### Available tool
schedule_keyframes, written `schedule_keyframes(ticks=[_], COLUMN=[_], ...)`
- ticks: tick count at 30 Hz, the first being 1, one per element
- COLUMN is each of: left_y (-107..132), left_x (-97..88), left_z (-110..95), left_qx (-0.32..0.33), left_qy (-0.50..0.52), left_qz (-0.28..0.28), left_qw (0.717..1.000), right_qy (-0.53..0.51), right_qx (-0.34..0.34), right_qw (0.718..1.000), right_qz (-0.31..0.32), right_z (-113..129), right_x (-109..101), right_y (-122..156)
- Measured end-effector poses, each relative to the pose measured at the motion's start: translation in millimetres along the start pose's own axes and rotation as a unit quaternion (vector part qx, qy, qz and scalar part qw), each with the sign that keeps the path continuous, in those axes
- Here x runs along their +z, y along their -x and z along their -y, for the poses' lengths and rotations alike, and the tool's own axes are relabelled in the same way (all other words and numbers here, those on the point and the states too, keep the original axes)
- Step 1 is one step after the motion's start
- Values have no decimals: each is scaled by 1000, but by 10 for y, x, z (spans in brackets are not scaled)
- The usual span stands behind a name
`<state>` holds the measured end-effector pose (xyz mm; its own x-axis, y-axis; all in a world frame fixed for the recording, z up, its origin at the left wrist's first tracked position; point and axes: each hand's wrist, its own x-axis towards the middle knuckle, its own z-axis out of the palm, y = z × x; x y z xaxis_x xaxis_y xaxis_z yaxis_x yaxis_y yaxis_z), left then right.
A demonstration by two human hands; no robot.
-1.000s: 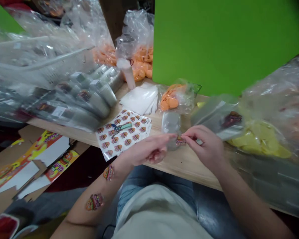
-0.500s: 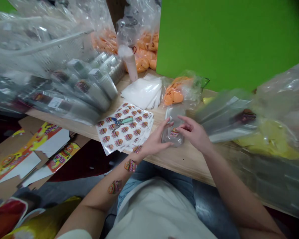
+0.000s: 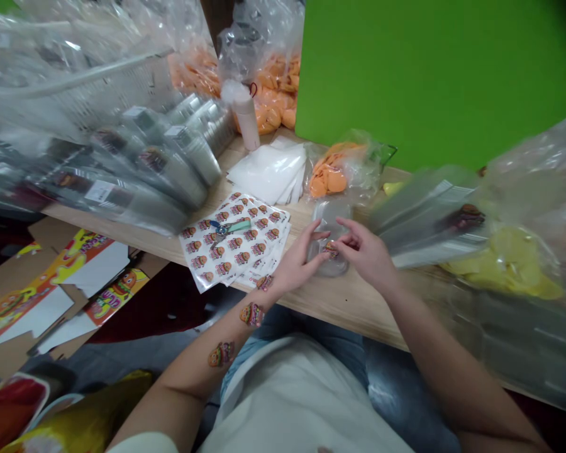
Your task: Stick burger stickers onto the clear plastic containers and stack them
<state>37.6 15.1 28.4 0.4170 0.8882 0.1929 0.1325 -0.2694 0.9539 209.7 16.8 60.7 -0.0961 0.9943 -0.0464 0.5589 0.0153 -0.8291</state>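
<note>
- Flattened printed cardboard box blanks are seen on the floor, left of the table.
- Clear-bagged stacks of silver foil packs are laid on the left of the wooden table.
- Burger sticker sheets are stacked at the table's front edge, with small scissors with a teal handle lying on top.
- Three burger stickers are stuck along the left forearm.
- A white plastic bottle is stood upright before bagged orange discs; white paper sheets are laid just in front.
- The left hand is held beside the right hand, fingers curled; contact with the sticker cannot be told.
- A small burger sticker is pinched between the right hand's thumb and forefinger, above a clear plastic tray.
- The hands are close together, not clasped.
- A bag of yellow discs is placed at far right, beyond a foil sleeve.
</note>
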Motion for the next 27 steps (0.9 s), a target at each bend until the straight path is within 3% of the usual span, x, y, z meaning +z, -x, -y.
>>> schedule_keyframes(ticks=[2, 5, 6, 10, 12, 15, 19, 27], left_y=[-18, -31, -29, -3, 5, -10, -89, -260], left_x=[29, 56, 55, -43, -135, -235, -173, 30], left_z=[13, 11, 2, -56, -84, -127, -197, -216], left_qx=[7, 3, 0, -5, -33, -78, -75, -71], left_qy=[-19, -19, -10, 27, 18, -49, -179, -290], left_qz=[-10, -17, -16, -54, -108, -146, -102, -35], left_qw=[1000, 1000, 1000, 998, 993, 985, 976, 954], right_qy=[89, 212, 230, 257, 243, 188, 95, 144], right_qx=[-46, -117, -138, -191, -194, -173, -86, -90], right_qw=[994, 953, 944, 947, 951, 965, 981, 977], right_qz=[-48, -181, -189, -36, -13, -59, -147, -128], right_z=[-19, -46, -54, -82, -92, -118, -192, -227], right_x=[-11, -53, -61, -42, -35, -54, -53, 10], right_y=[43, 129, 158, 228, 229, 228, 263, 235])
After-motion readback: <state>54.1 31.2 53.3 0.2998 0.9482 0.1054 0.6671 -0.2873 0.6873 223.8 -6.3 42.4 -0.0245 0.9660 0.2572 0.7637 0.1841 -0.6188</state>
